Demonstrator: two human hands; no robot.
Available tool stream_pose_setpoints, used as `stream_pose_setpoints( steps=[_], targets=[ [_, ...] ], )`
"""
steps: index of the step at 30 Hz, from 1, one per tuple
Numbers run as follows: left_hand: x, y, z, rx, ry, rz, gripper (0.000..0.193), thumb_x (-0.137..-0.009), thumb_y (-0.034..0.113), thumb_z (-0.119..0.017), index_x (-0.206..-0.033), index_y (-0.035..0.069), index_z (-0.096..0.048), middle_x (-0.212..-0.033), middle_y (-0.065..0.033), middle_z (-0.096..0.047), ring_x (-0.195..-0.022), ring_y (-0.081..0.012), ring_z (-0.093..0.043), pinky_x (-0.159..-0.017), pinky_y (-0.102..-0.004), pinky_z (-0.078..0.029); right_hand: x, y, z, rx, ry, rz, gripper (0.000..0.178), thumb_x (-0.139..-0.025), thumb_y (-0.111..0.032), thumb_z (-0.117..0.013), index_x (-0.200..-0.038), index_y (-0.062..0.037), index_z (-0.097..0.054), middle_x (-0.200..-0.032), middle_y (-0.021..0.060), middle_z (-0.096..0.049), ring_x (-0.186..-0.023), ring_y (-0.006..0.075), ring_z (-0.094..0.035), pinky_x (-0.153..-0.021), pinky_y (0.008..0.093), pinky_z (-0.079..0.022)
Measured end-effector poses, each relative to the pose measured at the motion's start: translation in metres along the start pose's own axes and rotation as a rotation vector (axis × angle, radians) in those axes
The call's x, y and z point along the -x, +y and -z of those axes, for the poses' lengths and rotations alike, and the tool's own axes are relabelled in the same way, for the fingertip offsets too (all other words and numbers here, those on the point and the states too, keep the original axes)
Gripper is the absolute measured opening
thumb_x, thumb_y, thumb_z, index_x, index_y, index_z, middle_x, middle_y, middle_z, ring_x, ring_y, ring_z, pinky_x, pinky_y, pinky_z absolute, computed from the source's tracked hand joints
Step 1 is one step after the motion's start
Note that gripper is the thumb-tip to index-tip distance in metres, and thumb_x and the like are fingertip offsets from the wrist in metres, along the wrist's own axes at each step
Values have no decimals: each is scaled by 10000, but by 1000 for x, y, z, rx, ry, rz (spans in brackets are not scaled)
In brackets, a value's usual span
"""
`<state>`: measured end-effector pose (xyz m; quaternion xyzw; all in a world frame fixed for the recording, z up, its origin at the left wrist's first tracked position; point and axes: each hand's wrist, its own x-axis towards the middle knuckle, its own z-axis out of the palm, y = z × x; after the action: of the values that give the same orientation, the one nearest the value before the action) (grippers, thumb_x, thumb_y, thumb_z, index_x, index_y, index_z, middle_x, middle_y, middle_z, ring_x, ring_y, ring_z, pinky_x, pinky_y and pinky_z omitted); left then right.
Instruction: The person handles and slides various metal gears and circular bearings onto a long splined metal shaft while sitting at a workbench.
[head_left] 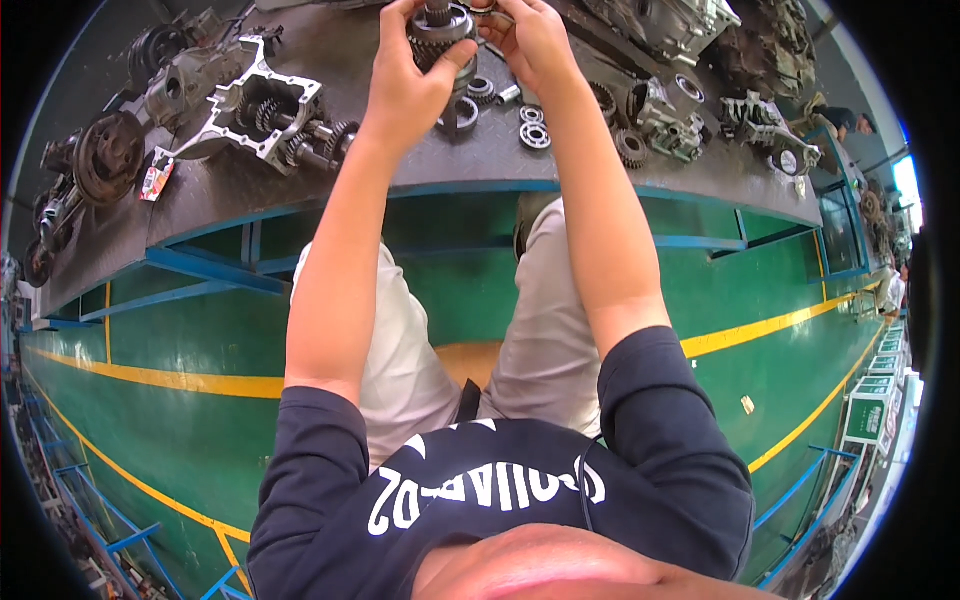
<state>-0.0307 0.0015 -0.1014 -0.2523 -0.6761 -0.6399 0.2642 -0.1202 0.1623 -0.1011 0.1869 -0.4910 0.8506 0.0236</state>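
Note:
At the top middle, my left hand (408, 90) is wrapped round a metal gear shaft (438, 48) standing upright over the workbench, its thumb pressed against the side of the toothed part. Just to the right of the shaft, my right hand (537, 42) has its fingers pinched together near the upper edge of the view. A small metal piece shows at those fingertips, too little of it to name. Below the hands on the bench lie a small gear (481, 89), a metal ring (464, 114), a short sleeve (508, 95) and a ball bearing (535, 135).
On the bench (440, 173), an open gearbox housing (262, 115) with gears stands left, beside a rusty drum (108, 157). Rightward are a loose gear (630, 148), a metal casing (672, 125) and another housing part (765, 135). Blue bars (215, 268) support the bench.

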Motion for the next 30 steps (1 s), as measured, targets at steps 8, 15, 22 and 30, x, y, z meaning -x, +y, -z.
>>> stream_pose_setpoints(
  steps=[8, 15, 22, 30],
  targets=[
    [4, 17, 2, 65, -45, 131, 694, -912, -110, -660, -1493, 98, -341, -1208, -57, -559, -1090, -139, -601, -915, -289, -545, -9, 67, 98, 1510, 70, -149, 303, -967, -236, -607, -1167, -54, -744, -1165, 204, -732, -1094, 370, -699, -989, 442, -530],
    [5, -2, 17, -138, -91, -83, 639, -959, 204, -767, -1482, 129, -407, -1403, -49, -587, -1168, -145, -602, -975, -299, -497, -19, 78, 133, 1308, 311, -9, 498, -909, -208, -619, -1397, -108, -626, -1365, 359, -570, -1315, 465, -527, -1126, 444, -441],
    [0, -3, 38, -288, -88, -88, 688, -954, 192, -772, -1513, 127, -378, -1396, -104, -566, -1187, -182, -587, -942, -291, -485, -10, 103, 72, 1699, -108, -21, 421, -818, -264, -710, -1221, -145, -741, -1258, 157, -702, -1211, 372, -640, -1039, 492, -519],
    [1, -2, 15, -66, -131, 2, 670, -987, 136, -724, -1533, 103, -337, -1436, -98, -540, -1247, -175, -542, -1038, -300, -446, -48, 132, 74, 1724, 26, 132, 378, -869, -271, -664, -1222, -160, -737, -1318, 100, -655, -1315, 323, -553, -1090, 493, -467]
  ],
)
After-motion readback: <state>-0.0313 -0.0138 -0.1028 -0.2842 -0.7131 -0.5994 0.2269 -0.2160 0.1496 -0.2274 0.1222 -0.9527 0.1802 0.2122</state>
